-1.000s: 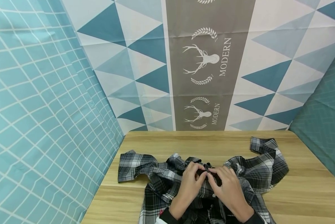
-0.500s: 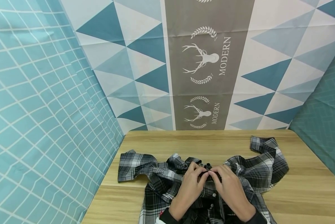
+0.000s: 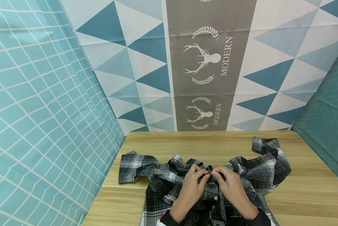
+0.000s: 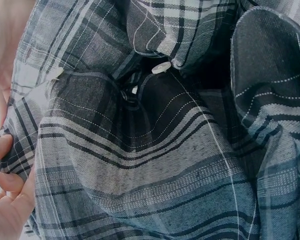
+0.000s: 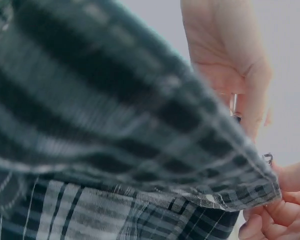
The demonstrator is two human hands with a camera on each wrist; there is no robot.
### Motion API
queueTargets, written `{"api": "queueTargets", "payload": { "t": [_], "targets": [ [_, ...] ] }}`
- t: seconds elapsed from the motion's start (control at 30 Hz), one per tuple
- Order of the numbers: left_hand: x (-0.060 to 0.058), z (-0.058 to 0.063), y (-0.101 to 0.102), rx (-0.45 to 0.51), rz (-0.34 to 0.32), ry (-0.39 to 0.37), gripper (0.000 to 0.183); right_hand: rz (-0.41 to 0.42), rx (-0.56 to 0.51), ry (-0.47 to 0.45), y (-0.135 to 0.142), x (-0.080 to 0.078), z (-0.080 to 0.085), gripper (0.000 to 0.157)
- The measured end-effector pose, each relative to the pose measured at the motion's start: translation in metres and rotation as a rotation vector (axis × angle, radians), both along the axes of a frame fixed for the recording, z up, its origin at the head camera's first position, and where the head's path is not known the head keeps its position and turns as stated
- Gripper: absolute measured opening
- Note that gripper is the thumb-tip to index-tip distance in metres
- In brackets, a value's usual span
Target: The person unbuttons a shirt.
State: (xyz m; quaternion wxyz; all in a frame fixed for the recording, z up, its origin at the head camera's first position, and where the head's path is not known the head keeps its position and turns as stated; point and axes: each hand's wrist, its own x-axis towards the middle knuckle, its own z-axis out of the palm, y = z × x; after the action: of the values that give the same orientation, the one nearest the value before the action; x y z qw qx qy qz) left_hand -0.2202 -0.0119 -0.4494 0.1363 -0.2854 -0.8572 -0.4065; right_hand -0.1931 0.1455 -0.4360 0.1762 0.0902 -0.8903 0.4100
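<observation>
Head view's got a plaid shirt (image 3: 259,172) bunched up across the tabletop (image 3: 186,142), which is pale, yellowish and wood-grained with rounded far corners. Shirt fabric looks like a soft weave, all loose folds and crumples, one sleeve (image 3: 136,164) lying out flat-ish on the left, the other bent back on itself at the right. Behind it hangs a creased cloth (image 3: 149,62) with blue, grey-blue and white triangles, and a taupe stripe (image 3: 180,84) down the middle. Left side is wrinkly aqua sheeting (image 3: 39,94) with a white grid; right side is a darker teal covering (image 3: 327,110).

Only readable writing is "MODERN" on the stripe, turned sideways next to white deer heads and leafy sprigs.

Shirt itself is black, grey and white check. Left wrist view shows pale dashed stitching and a small whitish button (image 4: 161,67). Left hand (image 3: 190,186) and right hand (image 3: 232,185) are close together over its middle, fingers narrow on both, each pinching a bit of the cloth. Black cuffs (image 3: 170,217) at the wrists, fwiw.
</observation>
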Motion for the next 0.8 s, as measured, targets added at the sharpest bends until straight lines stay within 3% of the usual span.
{"api": "queueTargets", "payload": {
  "t": [0.47,0.8],
  "targets": [
    [-0.0020,-0.0030,-0.0013,-0.001,-0.015,-0.004,0.026,-0.023,-0.135,-0.271,0.0000,-0.0059,0.0047,0.019],
    [-0.0022,-0.0037,-0.0017,0.011,-0.022,-0.046,0.025,-0.045,-0.187,-0.325,-0.0001,-0.0078,0.0020,0.022]
  ]
}}
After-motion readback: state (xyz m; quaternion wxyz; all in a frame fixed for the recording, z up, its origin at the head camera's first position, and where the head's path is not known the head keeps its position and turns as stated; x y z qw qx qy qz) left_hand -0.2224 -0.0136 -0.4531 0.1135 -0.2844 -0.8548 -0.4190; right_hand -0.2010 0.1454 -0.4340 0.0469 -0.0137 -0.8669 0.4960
